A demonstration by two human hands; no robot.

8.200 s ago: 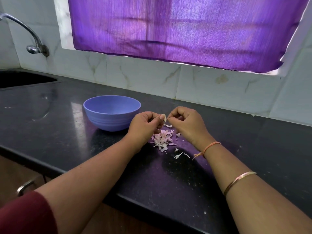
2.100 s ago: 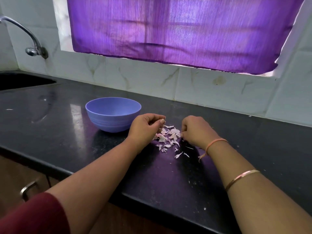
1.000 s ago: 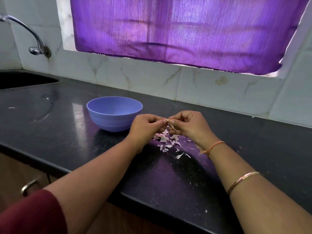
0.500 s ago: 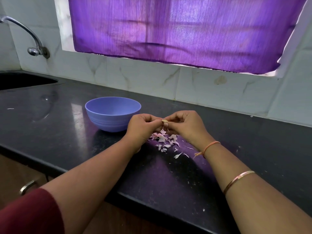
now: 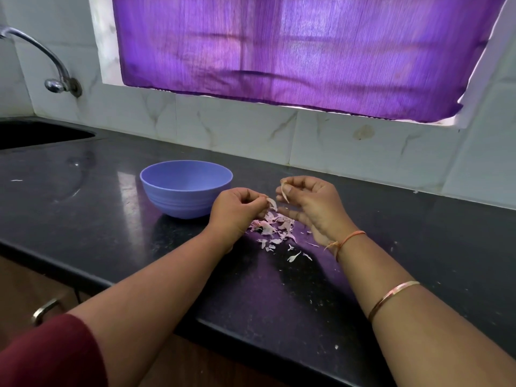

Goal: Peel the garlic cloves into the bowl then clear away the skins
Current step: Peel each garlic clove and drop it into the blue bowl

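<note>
A blue bowl (image 5: 186,188) stands on the black counter (image 5: 111,213); its inside is hidden from here. Right of it, my left hand (image 5: 237,212) pinches a small garlic clove (image 5: 271,203) at its fingertips. My right hand (image 5: 312,203) is a little apart from it and pinches a strip of skin (image 5: 284,191) between thumb and forefinger. Below both hands lies a pile of pinkish garlic skins (image 5: 272,227), with a few scraps (image 5: 294,256) scattered nearer to me.
A sink (image 5: 33,134) is set into the counter at far left, under a curved tap (image 5: 53,71). A tiled wall and a purple curtain (image 5: 293,51) close off the back. The counter's front edge (image 5: 83,277) runs diagonally below my arms, with a drawer handle (image 5: 44,310) under it.
My hands were together on the clove; now my right hand has pulled away up and to the right with a strip of skin. The left hand keeps the clove.
</note>
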